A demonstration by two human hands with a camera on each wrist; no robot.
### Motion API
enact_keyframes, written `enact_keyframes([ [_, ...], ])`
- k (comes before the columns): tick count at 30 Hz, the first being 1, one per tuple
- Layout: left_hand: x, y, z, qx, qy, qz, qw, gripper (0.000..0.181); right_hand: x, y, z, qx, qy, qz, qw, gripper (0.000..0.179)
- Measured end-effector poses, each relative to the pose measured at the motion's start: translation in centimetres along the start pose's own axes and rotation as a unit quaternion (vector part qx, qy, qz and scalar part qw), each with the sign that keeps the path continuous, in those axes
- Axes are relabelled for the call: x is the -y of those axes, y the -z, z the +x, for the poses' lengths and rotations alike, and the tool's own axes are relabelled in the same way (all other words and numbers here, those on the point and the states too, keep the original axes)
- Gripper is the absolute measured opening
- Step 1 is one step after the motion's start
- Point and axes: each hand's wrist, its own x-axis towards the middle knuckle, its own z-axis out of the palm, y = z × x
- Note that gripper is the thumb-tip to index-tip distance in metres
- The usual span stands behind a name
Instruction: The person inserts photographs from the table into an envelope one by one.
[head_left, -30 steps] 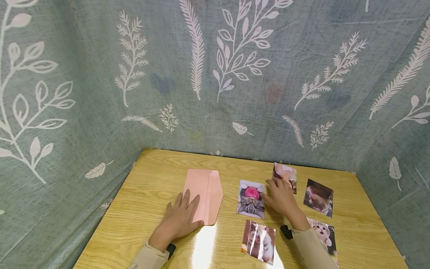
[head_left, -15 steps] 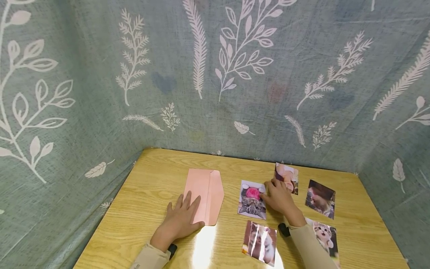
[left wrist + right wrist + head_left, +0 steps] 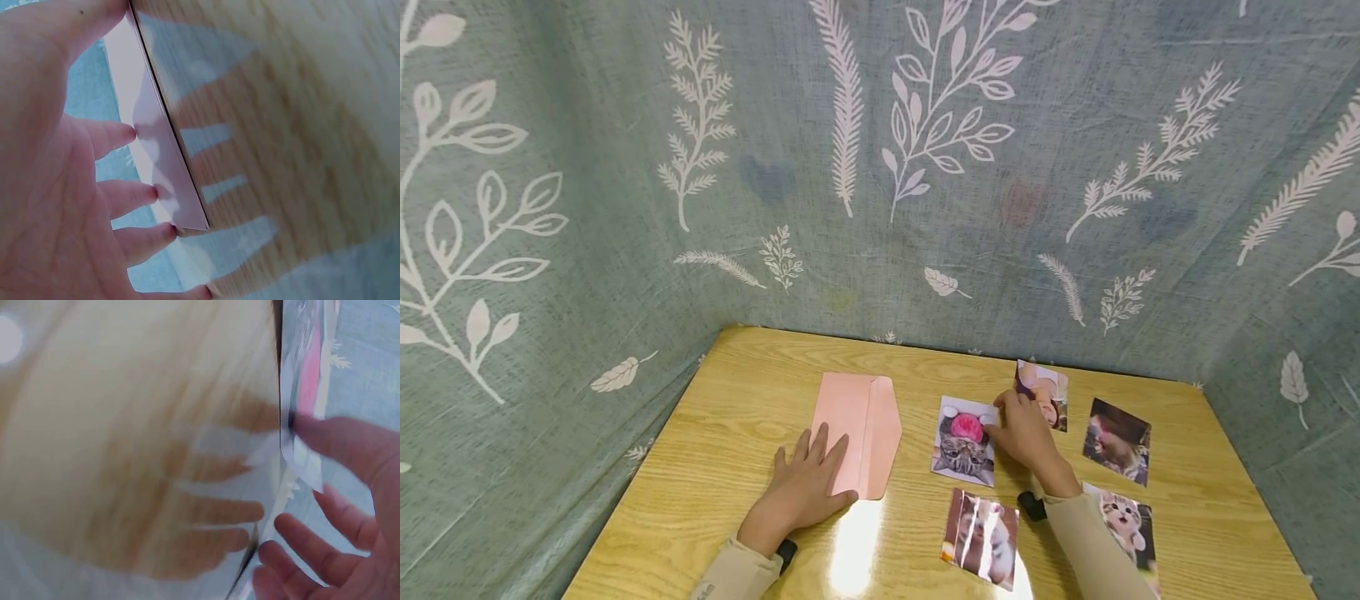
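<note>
A pink envelope [image 3: 842, 417] with its flap folded out to the right lies on the table under the spread fingers of my left hand [image 3: 805, 487]. In the left wrist view, the fingertips touch the face of the envelope [image 3: 162, 169]. My right hand [image 3: 1026, 429], fingers bent, pinches the right edge of an upside-down cat photo [image 3: 964, 454] that has a pink ball on it. The right wrist view has the thumb [image 3: 337, 444] on the photo edge [image 3: 306, 394], and the index fingertip sits at its raised corner. The other fingers hang beside it.
Beyond the right hand lies another photo [image 3: 1048, 392], partly covered by the fingers. A dark photo [image 3: 1116, 442] is at the right, a kitten photo [image 3: 1123, 525] partly under the right sleeve, and a glossy animal photo [image 3: 981, 533] nearer. A patterned curtain [image 3: 865, 208] surrounds the wooden table [image 3: 737, 392].
The right index finger and thumb have drawn in to the cat photo's edge, and its upper right corner has lifted slightly. The left hand stays flat on the envelope.
</note>
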Motion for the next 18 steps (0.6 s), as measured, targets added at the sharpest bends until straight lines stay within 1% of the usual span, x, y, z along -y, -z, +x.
enact_keyframes([
  [3, 0.0, 0.0, 0.04, 0.0, -0.001, 0.001, 1.0, 0.086, -0.33, -0.09, 0.15, -0.013, -0.017, 0.05, 0.9985, 0.032],
  [5, 0.0, -0.01, 0.07, 0.0, -0.001, 0.001, 1.0, 0.086, -0.48, -0.08, 0.17, -0.013, -0.039, 0.086, 0.9955, 0.026],
  [8, 0.03, -0.04, 0.1, 0.0, 0.0, 0.002, 1.0, 0.086, -0.65, 0.02, 0.14, -0.008, -0.073, 0.14, 0.9874, 0.02],
  [11, 0.06, -0.07, 0.11, 0.001, 0.001, 0.004, 1.0, 0.086, -0.71, 0.17, 0.16, 0.0, -0.1, 0.194, 0.9759, 0.017],
  [13, 0.06, -0.1, 0.11, 0.001, 0.002, 0.005, 1.0, 0.086, -0.66, 0.32, 0.21, 0.007, -0.116, 0.24, 0.9639, 0.018],
  [14, 0.06, -0.09, 0.1, 0.001, 0.002, 0.005, 1.0, 0.086, -0.61, 0.41, 0.23, 0.014, -0.124, 0.265, 0.9561, 0.019],
  [16, 0.03, -0.08, 0.07, 0.001, 0.002, 0.006, 1.0, 0.086, -0.52, 0.57, 0.28, 0.025, -0.143, 0.314, 0.9384, 0.022],
  [18, -0.01, -0.03, 0.04, 0.0, 0.003, 0.005, 1.0, 0.085, -0.4, 0.74, 0.35, 0.035, -0.163, 0.36, 0.9179, 0.025],
])
